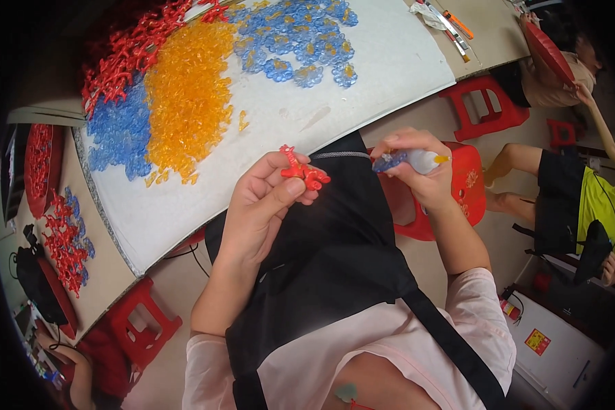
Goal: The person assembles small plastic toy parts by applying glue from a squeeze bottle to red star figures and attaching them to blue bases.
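Red piece [313,178], one, left hand [261,197]; white bottle [424,161], one, right hand [433,187].

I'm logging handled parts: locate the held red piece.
In the head view, the red piece is pinched in the left hand, left of the right hand, by the edge of the white tabletop.

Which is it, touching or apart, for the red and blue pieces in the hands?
Apart: the head view plainly shows black apron between the red piece and the blue piece.

White bottle [425,161] partly hidden, red pile [133,51] cropped (top edge)
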The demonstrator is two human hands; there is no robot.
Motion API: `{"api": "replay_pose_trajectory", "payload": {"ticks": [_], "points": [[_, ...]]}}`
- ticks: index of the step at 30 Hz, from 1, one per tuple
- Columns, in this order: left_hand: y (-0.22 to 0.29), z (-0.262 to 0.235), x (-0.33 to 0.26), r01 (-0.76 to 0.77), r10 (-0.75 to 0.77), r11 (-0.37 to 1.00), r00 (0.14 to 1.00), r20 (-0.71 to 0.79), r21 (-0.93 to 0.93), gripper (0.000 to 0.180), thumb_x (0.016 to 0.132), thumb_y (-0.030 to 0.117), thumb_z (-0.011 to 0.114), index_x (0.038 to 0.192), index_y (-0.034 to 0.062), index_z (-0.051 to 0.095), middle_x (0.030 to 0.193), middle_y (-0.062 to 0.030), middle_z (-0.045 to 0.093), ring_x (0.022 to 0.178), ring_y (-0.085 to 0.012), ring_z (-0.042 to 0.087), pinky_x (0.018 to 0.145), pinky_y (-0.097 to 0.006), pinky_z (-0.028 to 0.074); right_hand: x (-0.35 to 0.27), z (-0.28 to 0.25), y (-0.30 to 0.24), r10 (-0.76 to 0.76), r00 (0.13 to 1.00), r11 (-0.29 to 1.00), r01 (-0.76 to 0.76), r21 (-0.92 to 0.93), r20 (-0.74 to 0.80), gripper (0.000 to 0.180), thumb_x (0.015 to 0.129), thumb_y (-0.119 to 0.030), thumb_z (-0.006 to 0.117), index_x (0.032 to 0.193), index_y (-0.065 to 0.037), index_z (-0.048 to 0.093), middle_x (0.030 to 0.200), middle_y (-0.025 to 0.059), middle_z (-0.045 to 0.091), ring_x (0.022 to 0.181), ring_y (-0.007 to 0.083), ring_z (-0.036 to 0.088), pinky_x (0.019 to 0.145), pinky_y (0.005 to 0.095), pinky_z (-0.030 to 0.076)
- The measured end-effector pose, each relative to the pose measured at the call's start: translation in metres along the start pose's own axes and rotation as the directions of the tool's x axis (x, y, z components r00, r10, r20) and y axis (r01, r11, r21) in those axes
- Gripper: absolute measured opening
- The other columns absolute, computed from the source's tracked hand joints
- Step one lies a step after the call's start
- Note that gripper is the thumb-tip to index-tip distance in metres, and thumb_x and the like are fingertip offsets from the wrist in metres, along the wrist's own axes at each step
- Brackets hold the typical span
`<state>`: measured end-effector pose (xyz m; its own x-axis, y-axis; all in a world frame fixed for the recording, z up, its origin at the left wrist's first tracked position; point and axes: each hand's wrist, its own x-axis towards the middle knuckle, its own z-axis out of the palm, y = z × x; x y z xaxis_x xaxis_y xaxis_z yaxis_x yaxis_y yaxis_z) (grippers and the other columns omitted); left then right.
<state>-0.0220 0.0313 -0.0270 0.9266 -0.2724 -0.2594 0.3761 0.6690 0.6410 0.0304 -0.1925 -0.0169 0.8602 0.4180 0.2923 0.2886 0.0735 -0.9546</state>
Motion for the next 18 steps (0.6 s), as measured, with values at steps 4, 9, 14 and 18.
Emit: {"api": "replay_pose_trajectory", "payload": {"ticks": [4,9,14,18], "points": [[0.002,0.005,0.001,0.025,-0.025,1.0,1.0,0.016,-0.008,0.023,0.08,0.008,0.057,0.101,0.0007,0.051,0.091,-0.0079,0.059,0.076,-0.0113,0.056,0.07,-0.022,0.045,0.0,0.009,-0.001,-0.003,0.997,0.986,-0.01,0.165,0.081,0.03,0.069,0.007,0.063,0.096,0.003,0.053,0.089,0.014,0.058,0.084,0.021,0.059,0.074,0.0299,0.048],[0.002,0.008,-0.001,0.028,-0.029,0.999,0.999,0.035,0.029,0.028,0.079,0.012,0.059,0.103,0.0002,0.05,0.089,-0.0117,0.06,0.07,-0.0105,0.055,0.067,-0.02,0.045,0.001,0.015,-0.001,-0.03,0.991,0.943,-0.015,0.333,0.13,0.029,0.071,0.0,0.065,0.097,0.002,0.052,0.084,0.0152,0.059,0.083,0.0234,0.06,0.072,0.0313,0.048],[0.002,0.006,-0.004,0.018,-0.02,0.999,0.999,0.041,0.03,0.025,0.079,0.01,0.059,0.101,0.0013,0.051,0.089,-0.0081,0.059,0.072,-0.0097,0.055,0.067,-0.021,0.044,0.004,0.021,0.002,-0.057,0.987,0.887,-0.02,0.462,0.151,0.023,0.073,-0.01,0.066,0.091,-0.003,0.053,0.079,0.0164,0.06,0.076,0.0238,0.058,0.065,0.0306,0.047],[0.002,0.006,-0.004,0.023,-0.023,1.0,0.997,0.075,-0.001,0.022,0.079,0.008,0.059,0.099,0.0022,0.053,0.09,-0.0049,0.058,0.073,-0.0089,0.055,0.067,-0.022,0.043,0.003,0.025,0.002,-0.045,0.993,0.849,-0.018,0.528,0.107,0.02,0.073,-0.009,0.065,0.088,-0.005,0.054,0.079,0.0169,0.059,0.075,0.0233,0.057,0.063,0.0298,0.046]]}}
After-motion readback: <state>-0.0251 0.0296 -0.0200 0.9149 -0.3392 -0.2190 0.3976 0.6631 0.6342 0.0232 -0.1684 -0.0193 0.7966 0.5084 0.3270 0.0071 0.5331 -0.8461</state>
